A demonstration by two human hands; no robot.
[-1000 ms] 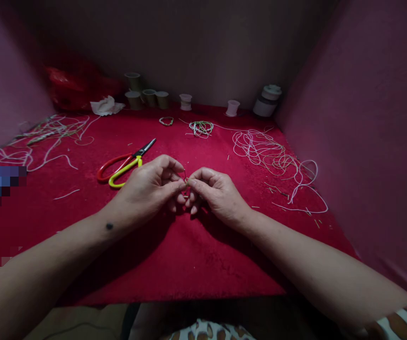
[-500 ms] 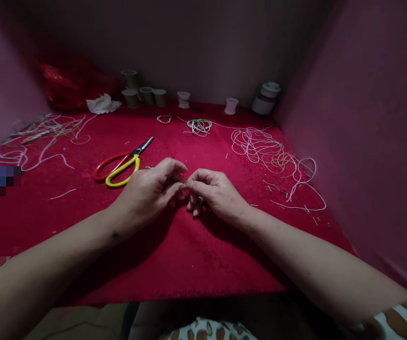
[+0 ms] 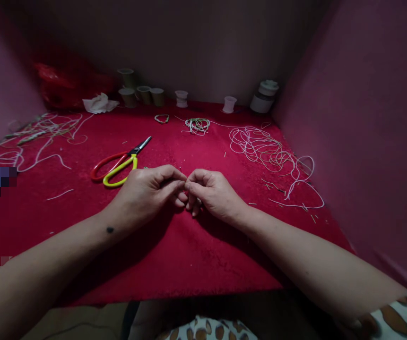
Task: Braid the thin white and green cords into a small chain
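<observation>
Over the middle of the red cloth, my left hand [image 3: 155, 191] and my right hand [image 3: 213, 191] meet fingertip to fingertip. Both are closed in a pinch between thumb and forefinger. Whatever lies between the tips is too small and too covered to make out. Just behind the left hand, a short bit of cord [image 3: 145, 167] shows. Scissors [image 3: 120, 165] with one red and one yellow handle lie beside the left hand, blades pointing away. Farther back are a small braided cord loop [image 3: 161, 119] and a coiled bundle of white and green cord [image 3: 197, 125].
Loose cords spread at the left [image 3: 42, 137]; tangled pale cord [image 3: 260, 148] lies right, with cut scraps [image 3: 274, 186] near it. Along the back stand green spools [image 3: 128, 97], white spools [image 3: 229, 104], a lidded jar [image 3: 264, 97], crumpled tissue [image 3: 100, 104] and a red plastic bag [image 3: 59, 85].
The left hand's fingers have come down flatter and closer to the right fingertips. The right hand stays nearly in place. The whole view has shifted slightly.
</observation>
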